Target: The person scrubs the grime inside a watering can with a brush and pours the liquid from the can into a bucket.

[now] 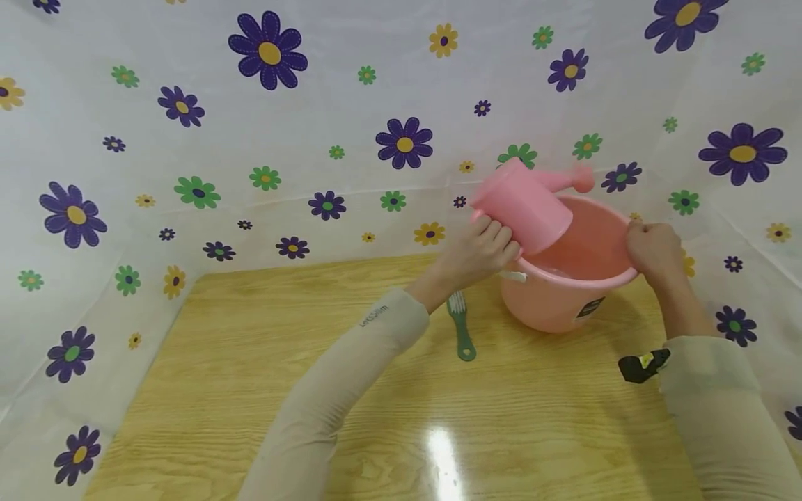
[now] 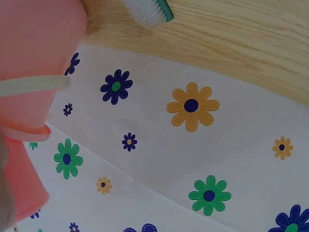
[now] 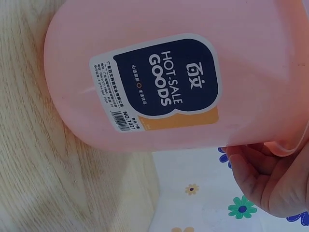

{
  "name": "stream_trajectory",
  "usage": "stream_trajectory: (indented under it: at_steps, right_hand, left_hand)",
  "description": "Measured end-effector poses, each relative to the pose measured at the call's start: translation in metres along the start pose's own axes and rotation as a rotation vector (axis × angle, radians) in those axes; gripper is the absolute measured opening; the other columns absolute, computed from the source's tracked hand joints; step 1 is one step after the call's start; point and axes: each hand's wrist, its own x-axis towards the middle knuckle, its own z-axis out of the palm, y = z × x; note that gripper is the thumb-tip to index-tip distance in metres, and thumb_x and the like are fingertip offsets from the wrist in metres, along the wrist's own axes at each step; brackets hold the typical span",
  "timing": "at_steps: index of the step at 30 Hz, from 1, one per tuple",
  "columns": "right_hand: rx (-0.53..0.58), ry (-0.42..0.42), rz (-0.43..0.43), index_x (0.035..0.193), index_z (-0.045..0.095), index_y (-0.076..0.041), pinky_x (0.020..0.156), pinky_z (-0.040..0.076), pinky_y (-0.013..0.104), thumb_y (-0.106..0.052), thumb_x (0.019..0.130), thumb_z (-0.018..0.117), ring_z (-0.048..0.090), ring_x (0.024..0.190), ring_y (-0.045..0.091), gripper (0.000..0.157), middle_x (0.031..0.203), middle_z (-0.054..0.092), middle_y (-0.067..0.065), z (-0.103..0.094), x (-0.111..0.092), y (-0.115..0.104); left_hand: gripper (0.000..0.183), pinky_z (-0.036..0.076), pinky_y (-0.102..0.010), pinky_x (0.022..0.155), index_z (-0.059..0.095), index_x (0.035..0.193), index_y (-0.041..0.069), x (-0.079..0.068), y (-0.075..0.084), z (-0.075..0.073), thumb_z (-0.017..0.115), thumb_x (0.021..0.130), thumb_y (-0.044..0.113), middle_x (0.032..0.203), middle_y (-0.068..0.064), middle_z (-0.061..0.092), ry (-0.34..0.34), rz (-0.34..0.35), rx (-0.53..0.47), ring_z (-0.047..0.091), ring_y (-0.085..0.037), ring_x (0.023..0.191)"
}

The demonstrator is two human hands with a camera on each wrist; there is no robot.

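A pink watering can (image 1: 523, 209) is held tilted over the mouth of a pink bucket (image 1: 545, 306), its spout reaching to the right above the far rim. My left hand (image 1: 485, 247) grips the can at its left side, by the handle. On the opposite side, my right hand (image 1: 654, 250) grips the bucket's rim; in the right wrist view its fingers (image 3: 251, 169) curl at the rim beside the labelled wall. The bucket stands upright on the table. In the left wrist view, part of the watering can (image 2: 24, 188) shows beside the bucket (image 2: 34, 43).
A green-handled brush (image 1: 462, 334) with white bristles lies on the wooden table (image 1: 269, 362), left of the bucket. The bucket's white carrying handle (image 2: 34, 86) hangs at its side. Flower-printed sheeting (image 1: 351, 111) rises behind the table and along both sides.
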Motion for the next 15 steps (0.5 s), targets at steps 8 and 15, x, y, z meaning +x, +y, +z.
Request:
stream_trajectory:
  at_steps: [8,15]
  right_hand:
    - [-0.011,-0.007,-0.025,0.095,0.053,0.003,0.054,0.041,0.033,-0.039,0.104,0.019,0.049,0.064,0.02,0.055,0.076,0.052,0.009,0.006,0.005,-0.003]
    - [-0.022,-0.018,-0.032,0.099,0.054,0.004,0.055,0.041,0.032,-0.04,0.104,0.018,0.049,0.065,0.021,0.057,0.075,0.052,0.01,0.005,0.007,-0.005]
  left_hand:
    - [0.028,0.04,-0.032,0.085,0.055,0.086,0.017,-0.008,-0.002,0.003,0.037,0.107,0.013,0.085,0.001,0.057,0.033,-0.054,0.001,0.051,-0.019,0.082]
    - [0.031,0.041,-0.031,0.074,0.059,0.084,0.015,-0.013,0.0,-0.002,0.042,0.108,0.025,0.077,0.001,0.057,0.004,-0.299,-0.103,0.051,-0.018,0.072]
